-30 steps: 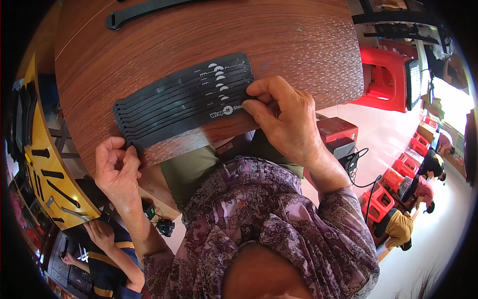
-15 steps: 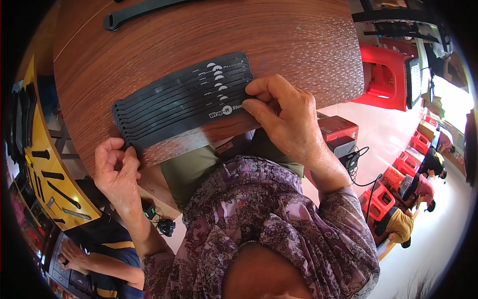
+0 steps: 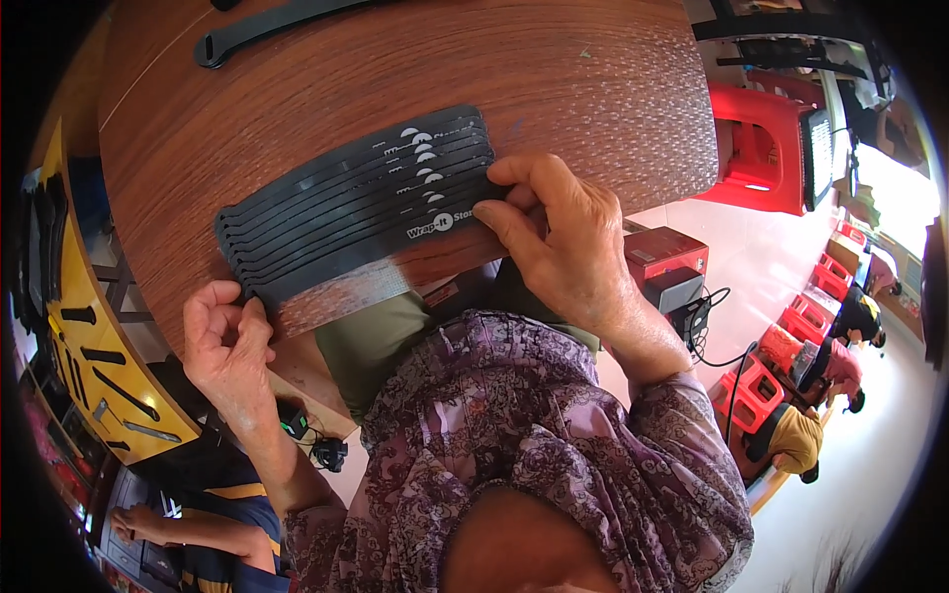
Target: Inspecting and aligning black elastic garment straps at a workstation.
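A row of several flat black straps [image 3: 336, 203] lies fanned on the wooden table, each one overlapping its neighbour. White print shows toward their right ends, and their left ends are rounded. With thumb and fingers pinched, my left hand [image 3: 225, 346] grips the left tip of the strap nearest me. At the other end, my right hand [image 3: 571, 242] has thumb and forefinger closed on the right edge of the near straps; how many it holds is hidden by the fingers. The near strap lies close to the table's front edge.
Another black strap [image 3: 267, 32] rests at the far left of the brown table [image 3: 603, 119]. Right of it stands a red stool [image 3: 756, 148], with a red box [image 3: 667, 252] below. At left, a yellow board [image 3: 148, 395] carries black straps beside another person's arm [image 3: 217, 534].
The straps and both hands sit slightly farther left in view, as does the table. Both pinches look the same. At the lower left, the other person's hand has moved down.
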{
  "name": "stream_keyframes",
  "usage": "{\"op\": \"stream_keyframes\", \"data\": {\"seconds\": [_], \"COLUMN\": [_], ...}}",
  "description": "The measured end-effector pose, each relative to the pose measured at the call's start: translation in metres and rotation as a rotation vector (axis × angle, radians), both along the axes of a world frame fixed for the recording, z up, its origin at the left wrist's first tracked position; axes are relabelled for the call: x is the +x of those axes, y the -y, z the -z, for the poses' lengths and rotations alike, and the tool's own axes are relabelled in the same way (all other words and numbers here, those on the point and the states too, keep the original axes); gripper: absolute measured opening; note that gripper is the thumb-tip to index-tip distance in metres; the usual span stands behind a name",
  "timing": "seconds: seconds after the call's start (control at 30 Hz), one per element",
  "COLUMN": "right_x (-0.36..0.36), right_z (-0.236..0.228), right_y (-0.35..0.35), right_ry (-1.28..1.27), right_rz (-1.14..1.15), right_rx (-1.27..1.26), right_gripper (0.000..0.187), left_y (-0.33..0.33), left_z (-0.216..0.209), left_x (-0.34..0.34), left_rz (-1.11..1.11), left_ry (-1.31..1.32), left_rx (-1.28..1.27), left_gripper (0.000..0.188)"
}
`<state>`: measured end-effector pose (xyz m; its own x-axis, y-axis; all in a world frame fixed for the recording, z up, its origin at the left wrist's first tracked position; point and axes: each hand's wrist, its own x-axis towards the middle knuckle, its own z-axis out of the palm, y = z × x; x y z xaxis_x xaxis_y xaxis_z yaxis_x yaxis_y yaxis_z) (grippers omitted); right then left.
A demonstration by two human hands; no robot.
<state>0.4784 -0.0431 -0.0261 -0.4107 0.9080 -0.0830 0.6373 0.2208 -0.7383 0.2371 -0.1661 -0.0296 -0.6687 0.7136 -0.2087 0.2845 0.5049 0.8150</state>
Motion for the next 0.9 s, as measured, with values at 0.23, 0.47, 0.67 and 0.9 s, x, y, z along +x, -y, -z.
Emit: {"op": "stream_keyframes", "data": {"seconds": [0.23,0.47,0.67,0.9], "right_x": [0.0008,0.0020,0.0038,0.0034], "right_z": [0.0039,0.0064,0.0094,0.0113], "right_y": [0.0033,0.0039,0.0053,0.0056], "right_ry": [-0.055,-0.071,-0.132,-0.167], "right_rz": [0.007,-0.019,-0.021,-0.011], "right_rx": [0.093,0.122,0.130,0.150], "right_gripper": [0.032,0.034,0.035,0.034], "left_y": [-0.0003,0.0012,0.0011,0.0004], "left_z": [0.0023,0.0058,0.0048,0.0045], "left_x": [0.0000,-0.0018,-0.0014,-0.0012], "left_rz": [-0.033,-0.036,-0.038,-0.043], "left_ry": [0.017,0.017,0.030,0.024], "left_rx": [0.003,0.022,0.039,0.021], "left_gripper": [0.022,0.023,0.023,0.024]}}
